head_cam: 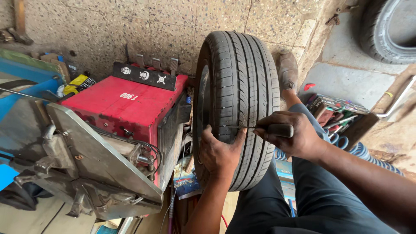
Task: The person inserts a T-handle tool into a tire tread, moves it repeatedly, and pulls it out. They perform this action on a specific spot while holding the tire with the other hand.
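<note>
Speckled terrazzo floor, gritty. Upright black tyre (242, 99), ribbed tread, stands between the hands. Left hand (219, 149) spread flat against the tread, gripping nothing. Right hand (291, 135) fisted around a dark-handled tool (277, 129); its thin metal shaft meets a groove. Boxy red machine (130, 108) left of the left hand.

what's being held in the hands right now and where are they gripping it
The right hand grips a thin probe tool by its dark handle, the metal shaft pointing at the tread. The left hand steadies the upright tyre on its tread.
</note>
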